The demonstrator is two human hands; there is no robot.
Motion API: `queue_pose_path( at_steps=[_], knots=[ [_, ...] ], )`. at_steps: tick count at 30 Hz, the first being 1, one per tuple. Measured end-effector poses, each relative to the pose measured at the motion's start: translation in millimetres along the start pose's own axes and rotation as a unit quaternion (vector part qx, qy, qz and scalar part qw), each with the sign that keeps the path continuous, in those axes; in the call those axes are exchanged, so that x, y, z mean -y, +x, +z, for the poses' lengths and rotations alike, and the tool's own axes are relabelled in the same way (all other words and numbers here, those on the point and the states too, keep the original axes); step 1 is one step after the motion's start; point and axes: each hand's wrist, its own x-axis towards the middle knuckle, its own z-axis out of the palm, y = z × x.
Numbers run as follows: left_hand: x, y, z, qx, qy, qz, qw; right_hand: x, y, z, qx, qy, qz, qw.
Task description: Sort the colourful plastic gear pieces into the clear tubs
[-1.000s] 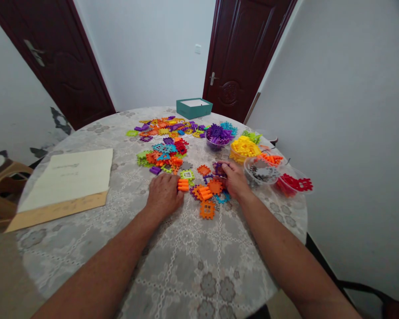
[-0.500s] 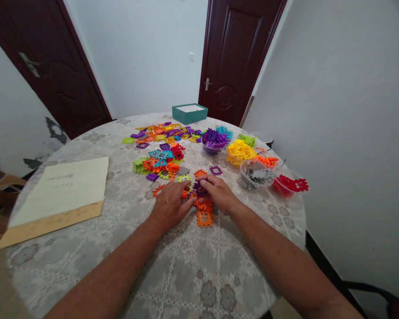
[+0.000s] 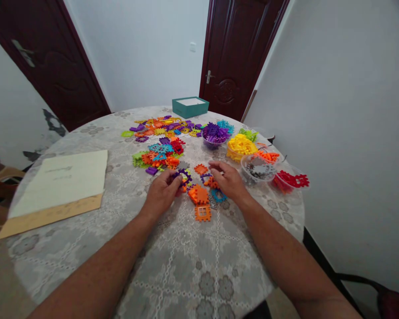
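My left hand (image 3: 162, 192) pinches a purple notched ring-shaped building piece (image 3: 185, 178) between thumb and fingers, just above the table. Across from it, my right hand (image 3: 228, 180) has thumb and index finger apart. Close under its fingers are a purple square frame piece (image 3: 205, 178) and an orange piece (image 3: 213, 183); whether it touches them I cannot tell. Beside its palm lies a blue ring-shaped piece (image 3: 218, 195). Between the hands and nearer to me sit stacked orange pieces (image 3: 198, 195) and an orange window piece (image 3: 203, 213). Farther off is an orange notched tile (image 3: 201, 169).
Mixed piles of pieces (image 3: 161, 153) lie beyond my left hand. Clear tubs of purple (image 3: 215, 135), yellow (image 3: 241, 145), grey (image 3: 259, 168) and red pieces (image 3: 291, 179) line the right side. A green box (image 3: 190, 107) stands at the back, a paper-covered board (image 3: 58, 188) at left.
My hands have moved apart. My left hand now carries the purple ring-shaped piece off to the left, and the blue ring-shaped piece by my right hand has come into view.
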Motion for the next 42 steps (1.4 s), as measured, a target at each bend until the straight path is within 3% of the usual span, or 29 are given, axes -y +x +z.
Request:
queue_pose_path(
  at_steps=[3, 7, 10, 19, 25, 29, 31, 37, 40, 42],
  knots=[
    [-0.5, 3.6, 1.3, -0.010, -0.087, -0.062, 0.994, -14.0, 6.0, -15.8, -0.020, -0.189, -0.029, 0.981],
    [0.3, 4.5, 4.5, -0.017, -0.137, -0.082, 0.987, -20.1, 2.9, -7.9, 0.065, -0.321, -0.016, 0.945],
    [1.1, 4.4, 4.9, -0.018, -0.146, -0.087, 0.985, -17.6, -0.7, 2.4, 0.112, -0.358, -0.009, 0.927],
    [7.1, 6.4, 4.5, -0.011, -0.123, -0.074, 0.990, -9.3, -0.6, -5.3, 0.162, -0.238, -0.009, 0.958],
    [3.9, 5.0, 5.9, -0.011, -0.142, -0.094, 0.985, -4.1, -1.8, -5.4, 0.193, -0.234, -0.004, 0.953],
    [2.3, 3.3, 7.0, -0.004, -0.136, -0.099, 0.986, -9.0, 0.1, -10.4, 0.219, -0.165, 0.027, 0.961],
    [2.9, 3.2, 7.7, 0.004, -0.135, -0.100, 0.986, -12.8, 2.9, -13.2, 0.199, -0.117, 0.060, 0.971],
    [5.0, 3.7, 9.1, 0.021, -0.136, -0.115, 0.984, -22.4, 11.1, -13.0, 0.043, 0.020, 0.133, 0.990],
    [4.6, 3.4, 9.2, 0.030, -0.134, -0.105, 0.985, -24.4, 11.8, -10.8, 0.023, 0.081, 0.153, 0.985],
    [4.3, 3.3, 9.0, 0.034, -0.135, -0.099, 0.985, -23.4, 10.9, -13.0, 0.049, 0.082, 0.149, 0.984]
  ],
)
